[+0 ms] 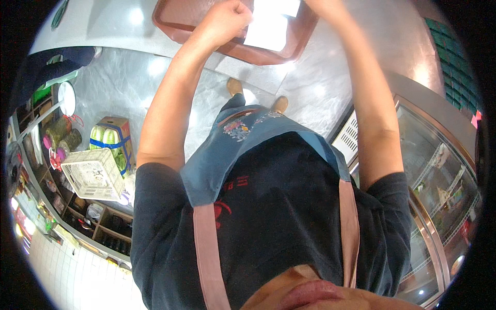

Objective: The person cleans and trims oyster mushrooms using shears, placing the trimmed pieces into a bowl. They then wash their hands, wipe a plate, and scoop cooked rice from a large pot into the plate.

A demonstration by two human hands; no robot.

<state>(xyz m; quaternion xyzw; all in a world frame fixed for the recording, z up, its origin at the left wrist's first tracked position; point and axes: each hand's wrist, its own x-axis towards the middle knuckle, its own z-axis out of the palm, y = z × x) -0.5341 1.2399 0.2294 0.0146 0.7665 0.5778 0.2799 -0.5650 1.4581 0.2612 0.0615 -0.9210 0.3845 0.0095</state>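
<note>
A brown tray point(248, 54) sits at the top of the view on a light grey counter, its near rim over the counter's front edge. Inside lie bright white, overexposed flat pieces point(267, 29) that look like paper sheets. My left hand point(230, 19) is over the tray with its fingers curled, right at the left edge of the white pieces. Whether it pinches one is not clear. My right hand point(323, 4) is by the tray's right side, its fingers cut off by the top of the picture.
At left a cream plastic crate point(93, 176) rests against a cardboard box point(123, 131) of green vegetables with blue tape. Wooden compartment shelving point(97, 224) runs behind. A glass-fronted cabinet point(438, 174) stands close on my right. Green panels point(453, 62) lie beyond it.
</note>
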